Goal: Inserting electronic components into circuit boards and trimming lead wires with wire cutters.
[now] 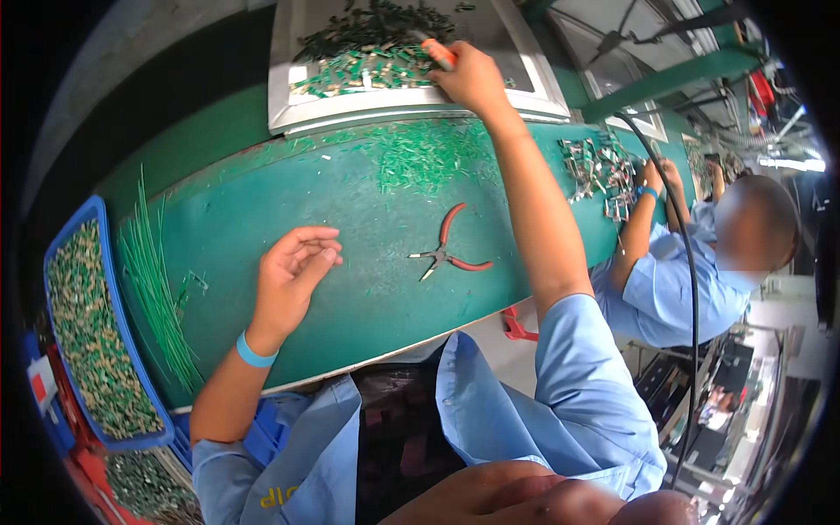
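Observation:
My right hand [473, 80] reaches to the far tray and is closed around a tool with an orange handle [438, 53]. The tool's working end is too unclear to tell its kind. Under it, small green and pale parts [354, 72] are heaped in the light-framed tray [367, 109]. Over the green table [236, 232], my left hand [296, 269] is loosely curled, thumb and fingers apart, with nothing visible in it. Red-handled pliers [444, 254] lie spread on the table between my arms.
Green clippings [424, 157] are scattered before the tray. Long green strips [153, 280] lie left, beside a blue bin [136, 367] of small parts. Metal pieces [595, 166] are piled right, near a co-worker in a blue shirt [687, 293]. A black cable [694, 289] hangs there.

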